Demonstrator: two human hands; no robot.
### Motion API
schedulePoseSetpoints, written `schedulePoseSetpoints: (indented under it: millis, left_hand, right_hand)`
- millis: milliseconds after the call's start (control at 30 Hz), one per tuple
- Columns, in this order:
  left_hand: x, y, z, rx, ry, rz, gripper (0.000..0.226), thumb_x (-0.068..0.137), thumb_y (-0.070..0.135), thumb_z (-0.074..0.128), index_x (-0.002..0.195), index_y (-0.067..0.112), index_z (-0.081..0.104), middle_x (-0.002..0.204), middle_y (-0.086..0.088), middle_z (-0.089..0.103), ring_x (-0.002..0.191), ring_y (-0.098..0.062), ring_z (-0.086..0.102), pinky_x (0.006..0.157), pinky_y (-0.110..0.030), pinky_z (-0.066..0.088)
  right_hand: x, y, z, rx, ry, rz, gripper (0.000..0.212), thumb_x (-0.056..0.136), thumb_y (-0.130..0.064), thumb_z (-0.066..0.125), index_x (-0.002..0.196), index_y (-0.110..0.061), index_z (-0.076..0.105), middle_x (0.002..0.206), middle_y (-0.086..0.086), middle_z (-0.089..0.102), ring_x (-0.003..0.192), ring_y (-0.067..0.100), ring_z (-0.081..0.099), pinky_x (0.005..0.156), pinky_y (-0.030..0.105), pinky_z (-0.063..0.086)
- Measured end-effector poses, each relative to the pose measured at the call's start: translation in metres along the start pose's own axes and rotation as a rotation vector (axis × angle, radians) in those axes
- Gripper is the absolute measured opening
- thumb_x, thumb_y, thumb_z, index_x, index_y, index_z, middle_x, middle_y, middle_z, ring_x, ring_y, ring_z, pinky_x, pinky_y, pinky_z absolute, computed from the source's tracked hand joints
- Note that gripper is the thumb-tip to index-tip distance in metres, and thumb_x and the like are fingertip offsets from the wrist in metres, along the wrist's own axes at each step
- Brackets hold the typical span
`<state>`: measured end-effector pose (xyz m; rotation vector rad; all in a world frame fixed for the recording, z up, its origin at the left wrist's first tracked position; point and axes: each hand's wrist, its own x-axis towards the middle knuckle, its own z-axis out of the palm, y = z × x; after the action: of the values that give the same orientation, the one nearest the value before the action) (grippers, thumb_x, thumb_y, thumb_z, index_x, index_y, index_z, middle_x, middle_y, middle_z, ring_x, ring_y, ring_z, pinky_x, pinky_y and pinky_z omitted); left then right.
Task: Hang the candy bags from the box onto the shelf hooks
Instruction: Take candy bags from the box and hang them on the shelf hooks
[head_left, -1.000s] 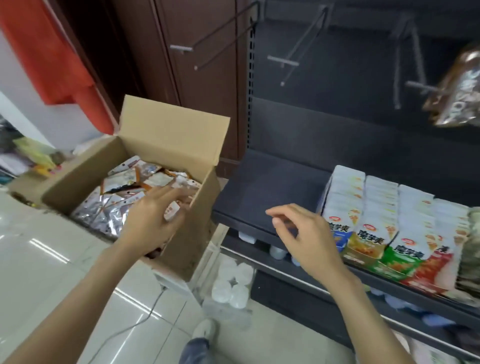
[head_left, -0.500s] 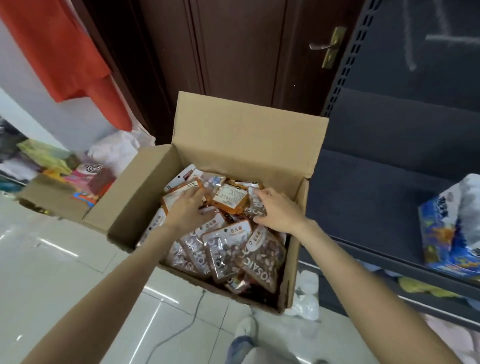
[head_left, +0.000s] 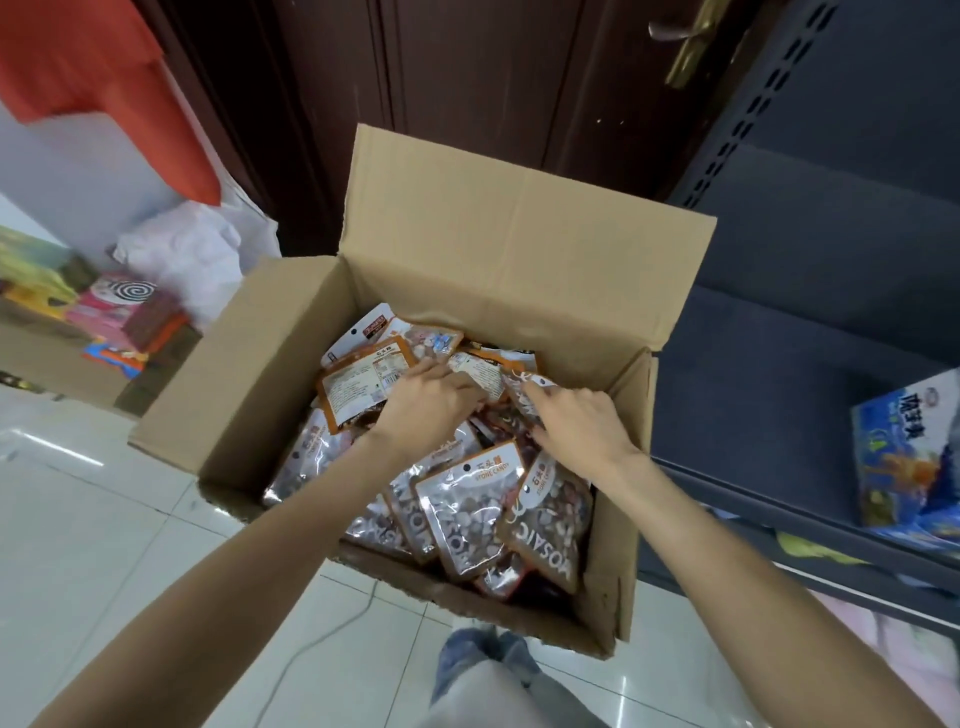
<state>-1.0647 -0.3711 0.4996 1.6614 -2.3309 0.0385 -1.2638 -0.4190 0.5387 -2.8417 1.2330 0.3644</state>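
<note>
Dark brown panelled door (head_left: 467, 93) at the rear, with a brass lever handle (head_left: 680, 47) near its right edge. To its right, a dark grey metal rack (head_left: 810, 218) with a perforated upright and flat tiers. Left: pale wall (head_left: 104, 171), partly covered by an orange-red cloth (head_left: 88, 67) hanging from above. Below it, a white plastic bag (head_left: 187, 260) beside a heap of coloured packets (head_left: 114, 312). Floor (head_left: 93, 545) of glossy white tiles with thin grout lines, carrying streaked reflections of overhead light. A thin pale cord (head_left: 322, 639) lies across the tiles.
</note>
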Motion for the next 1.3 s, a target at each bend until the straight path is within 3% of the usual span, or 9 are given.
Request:
schedulePoseSetpoints:
  millis: [100,233,400,600,767,967,1133,1233,1300]
  left_hand:
    - [-0.017,-0.007,-0.01,-0.087,0.006,0.122,0.01,0.085,0.026,0.07,0.092,0.024,0.077,0.087,0.007,0.073,0.073,-0.015,0.068,0.059,-0.029,0.055]
    - [-0.042,-0.018,-0.012,-0.106,-0.204,0.129,0.035,0.088,0.055,0.048,0.098,0.033,0.074,0.116,0.006,0.065,0.114,-0.023,0.059,0.095,-0.044,0.047]
    - [-0.015,-0.023,-0.019,-0.18,-0.333,-0.078,0.037,0.091,0.037,0.056,0.124,0.018,0.056,0.126,-0.006,0.054,0.108,-0.029,0.06,0.094,-0.042,0.045]
    - [0.04,-0.033,-0.016,-0.004,-0.687,-0.04,0.105,0.081,0.048,0.07,0.154,0.023,-0.001,0.161,0.001,-0.004,0.148,-0.019,-0.005,0.117,-0.049,-0.004]
    - [0.064,-0.032,-0.012,-0.019,-0.899,0.029,0.108,0.078,0.047,0.072,0.154,0.02,0.0,0.16,-0.004,0.013,0.148,-0.018,0.003,0.111,-0.053,-0.019]
    - [0.068,-0.028,-0.021,-0.009,-0.714,0.113,0.083,0.073,0.053,0.073,0.14,0.016,0.041,0.126,-0.004,0.048,0.125,-0.023,0.04,0.117,-0.048,-0.003]
    - [0.05,-0.029,-0.037,-0.127,-0.278,0.055,0.068,0.08,0.057,0.059,0.127,0.009,0.051,0.117,-0.011,0.063,0.116,-0.03,0.055,0.117,-0.037,0.009]
    - [0.036,-0.014,-0.063,-0.312,-0.02,-0.195,0.065,0.079,0.066,0.055,0.11,0.01,0.057,0.089,0.0,0.068,0.085,-0.025,0.064,0.087,-0.038,0.047]
    - [0.03,0.002,-0.082,-0.575,0.055,-0.421,0.05,0.081,0.058,0.066,0.107,0.016,0.057,0.084,0.016,0.064,0.076,-0.005,0.064,0.07,-0.027,0.052]
  right_hand:
    - [-0.019,-0.006,-0.008,0.073,-0.013,-0.072,0.061,0.095,-0.039,0.051,0.149,-0.024,0.026,0.13,0.003,0.057,0.11,0.027,0.06,0.078,0.036,0.048]
    - [-0.03,-0.009,-0.011,0.317,-0.371,-0.098,0.081,0.078,-0.082,0.034,0.143,-0.034,0.039,0.143,-0.003,0.039,0.134,0.022,0.031,0.11,0.045,0.03]
    - [-0.007,0.004,0.0,0.647,-0.308,0.033,0.024,0.095,-0.031,0.058,0.118,-0.032,0.051,0.147,0.001,0.024,0.139,0.026,0.018,0.111,0.043,0.024]
    - [0.017,0.017,0.005,0.425,-0.435,0.155,0.12,0.073,-0.057,0.075,0.154,-0.026,-0.008,0.16,0.007,0.013,0.143,0.032,0.013,0.114,0.049,0.017]
    - [0.013,0.018,-0.005,0.347,-0.266,0.163,0.102,0.067,-0.055,0.08,0.146,-0.014,0.028,0.139,0.007,0.042,0.127,0.026,0.037,0.101,0.037,0.035]
    - [-0.021,0.028,-0.033,0.49,-0.037,0.103,0.035,0.082,-0.026,0.075,0.11,-0.023,0.055,0.108,-0.001,0.065,0.098,0.02,0.059,0.066,0.031,0.037]
    - [-0.064,0.036,-0.061,0.792,0.34,0.217,0.025,0.081,-0.021,0.076,0.098,-0.026,0.058,0.088,-0.012,0.068,0.083,0.008,0.064,0.07,0.029,0.051]
    - [-0.087,0.039,-0.078,1.177,0.515,0.337,0.025,0.08,-0.013,0.076,0.091,-0.028,0.06,0.08,-0.02,0.07,0.078,-0.005,0.065,0.068,0.011,0.048]
    - [-0.096,0.039,-0.083,1.478,0.581,0.385,0.024,0.08,-0.011,0.074,0.094,-0.027,0.062,0.086,-0.018,0.073,0.083,-0.001,0.068,0.071,0.016,0.053]
